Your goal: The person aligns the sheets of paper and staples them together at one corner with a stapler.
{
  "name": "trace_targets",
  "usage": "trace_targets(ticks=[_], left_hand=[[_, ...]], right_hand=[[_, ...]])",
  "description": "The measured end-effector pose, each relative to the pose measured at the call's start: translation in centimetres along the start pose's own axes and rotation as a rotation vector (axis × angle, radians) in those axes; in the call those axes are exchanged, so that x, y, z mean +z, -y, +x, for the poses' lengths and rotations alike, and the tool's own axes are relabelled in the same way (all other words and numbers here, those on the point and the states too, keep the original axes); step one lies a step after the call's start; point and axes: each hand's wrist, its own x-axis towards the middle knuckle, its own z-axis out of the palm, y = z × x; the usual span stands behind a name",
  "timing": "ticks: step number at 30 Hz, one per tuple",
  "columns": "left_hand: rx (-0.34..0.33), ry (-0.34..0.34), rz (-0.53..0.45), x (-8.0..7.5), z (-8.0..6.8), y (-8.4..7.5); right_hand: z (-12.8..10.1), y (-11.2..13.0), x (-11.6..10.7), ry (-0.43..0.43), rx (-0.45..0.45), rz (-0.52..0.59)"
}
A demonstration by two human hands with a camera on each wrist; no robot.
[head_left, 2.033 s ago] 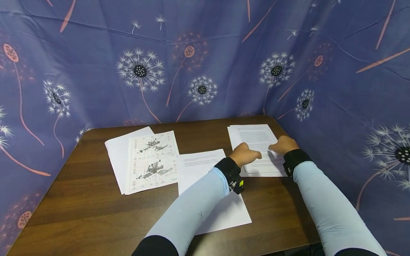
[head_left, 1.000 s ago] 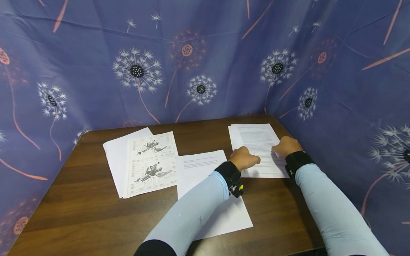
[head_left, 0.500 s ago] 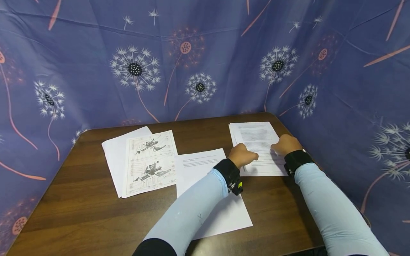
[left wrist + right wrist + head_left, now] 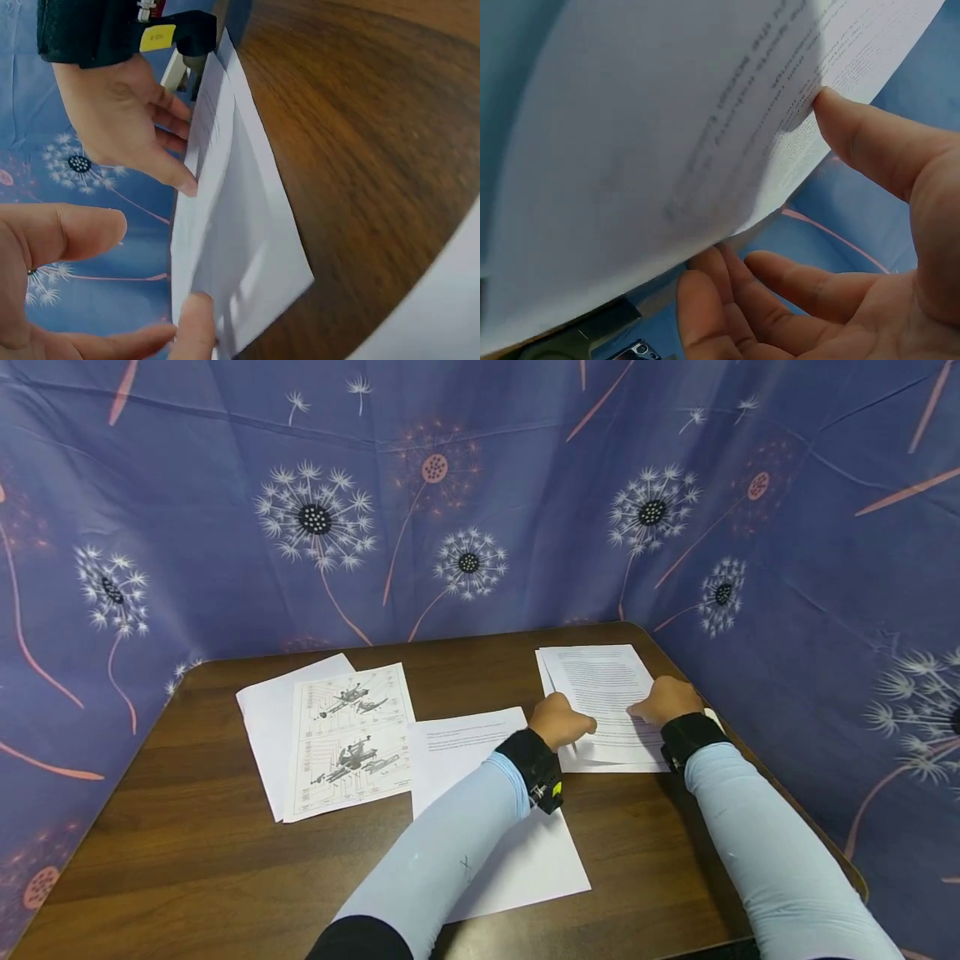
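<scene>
Paper is what both hands are busy with: a thin stack of printed pages [image 4: 603, 693] lying at the far right corner of the dark wood-grain table [image 4: 187, 852]. The left hand [image 4: 561, 720] sits at the stack's near left edge, and in the left wrist view a fingertip [image 4: 196, 322] touches the raised corner of the top sheet, thumb hovering apart, so it lifts rather than clamps. The right hand [image 4: 664, 697] is at the right edge; its wrist view shows the thumb [image 4: 855, 127] pressed on the printed face with fingers [image 4: 795, 289] curled underneath, pinching the top sheet, which bows upward, smooth and limp, fine text running across it.

Left of the stack lies a mostly blank white sheet [image 4: 491, 810] under the left forearm, its near corner close to the table's front edge. Farther left, a page of exploded line drawings [image 4: 351, 739] overlaps another plain sheet [image 4: 262, 727]. Bare wood is open along the front left. Blue dandelion-print cloth [image 4: 465, 510] hangs close behind the table and along its right side, crowding the stack's corner.
</scene>
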Motion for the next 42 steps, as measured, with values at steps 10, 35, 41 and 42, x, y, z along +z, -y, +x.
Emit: trace_targets(ticks=[10,35,41,42], left_hand=[[0.048,-0.026,0.078,-0.4,1.0,0.7],[0.145,-0.304,-0.071,-6.2,2.8,2.9],[0.162,-0.297,-0.116,-9.1,2.0,3.4],[0.173,-0.294,-0.118,-9.6,1.8,3.4]], right_hand=[[-0.3,0.1,0.0,-0.034,0.0,0.027],[-1.6,2.6,-3.3,-0.262,0.011,0.377],[-2.3,4.2,-4.4,-0.215,0.015,0.424],[-2.5,4.5,-4.5,-0.212,0.009,0.432]])
